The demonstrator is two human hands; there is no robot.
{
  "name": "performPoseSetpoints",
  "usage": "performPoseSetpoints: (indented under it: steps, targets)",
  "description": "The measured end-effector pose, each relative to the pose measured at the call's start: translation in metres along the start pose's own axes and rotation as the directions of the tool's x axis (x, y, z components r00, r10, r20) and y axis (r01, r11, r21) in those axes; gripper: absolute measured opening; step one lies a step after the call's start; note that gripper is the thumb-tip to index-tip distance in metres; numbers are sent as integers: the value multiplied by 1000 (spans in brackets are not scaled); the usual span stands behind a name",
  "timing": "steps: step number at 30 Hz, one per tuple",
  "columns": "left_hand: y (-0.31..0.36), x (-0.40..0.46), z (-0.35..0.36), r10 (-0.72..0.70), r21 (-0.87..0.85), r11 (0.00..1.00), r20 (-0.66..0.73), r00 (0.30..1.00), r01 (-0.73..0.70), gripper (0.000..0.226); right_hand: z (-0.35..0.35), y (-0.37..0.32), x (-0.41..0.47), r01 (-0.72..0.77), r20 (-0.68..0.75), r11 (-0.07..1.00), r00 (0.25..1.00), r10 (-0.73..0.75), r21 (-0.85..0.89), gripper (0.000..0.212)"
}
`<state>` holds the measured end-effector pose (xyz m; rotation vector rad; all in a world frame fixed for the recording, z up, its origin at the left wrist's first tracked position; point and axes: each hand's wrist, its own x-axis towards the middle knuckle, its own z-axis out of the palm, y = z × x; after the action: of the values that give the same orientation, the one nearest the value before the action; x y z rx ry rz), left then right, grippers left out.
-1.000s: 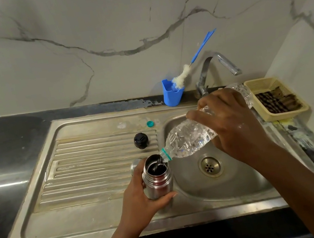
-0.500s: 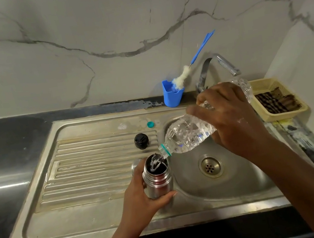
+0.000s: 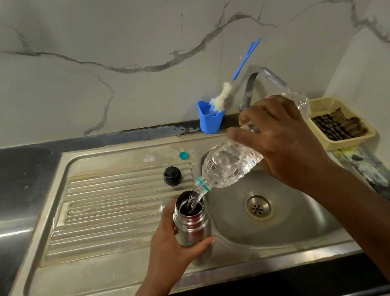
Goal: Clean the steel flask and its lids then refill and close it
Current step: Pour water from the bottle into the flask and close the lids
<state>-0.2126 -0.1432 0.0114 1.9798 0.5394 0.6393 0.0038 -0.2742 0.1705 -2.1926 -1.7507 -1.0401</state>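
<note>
Steel flask upright at the basin's edge, water running in

Steel flask is in our left hand, whose fingers and thumb curl round the lower body, the thumb lying across the front; it stands upright on the sink's flat rim, just beside the basin's left edge, its mouth uncovered and dark inside; our right hand wraps from above round the middle of a clear plastic bottle, fingers curled over its ribbed wall; the bottle is tilted neck-down to the left, its teal neck ring just above the flask's mouth, and a stream of water falls from it into the opening (whether the neck touches the flask's rim we cannot tell); behind the left hand a bit of rounded steel shows, too hidden for us to name.

Further out, a black lid sits on the ribbed draining board, apart from the flask and behind it; a small teal bottle cap lies on the flat steel nearer the wall; the round drain is at the basin's bottom, to the right of the flask; a blue cup stands on the dark counter against the marble wall, with a bottle brush leaning out of it, white bristles low and blue handle pointing up to the right; the tap arches behind our right hand; at the right a pale yellow basket holds something dark and striped.
</note>
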Motion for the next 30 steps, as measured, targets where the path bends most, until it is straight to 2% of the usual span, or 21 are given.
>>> performPoseSetpoints:
  steps: [12,30]
  targets:
    - [0,0,1,-11,-9,1000,-4,1000,11,97,-1,0,6,33,-47,999,998,-34,-15,45]
    - [1,0,2,-9,-9,1000,-23,1000,8,98,1,2,11,50,-31,999,998,-51,-19,46]
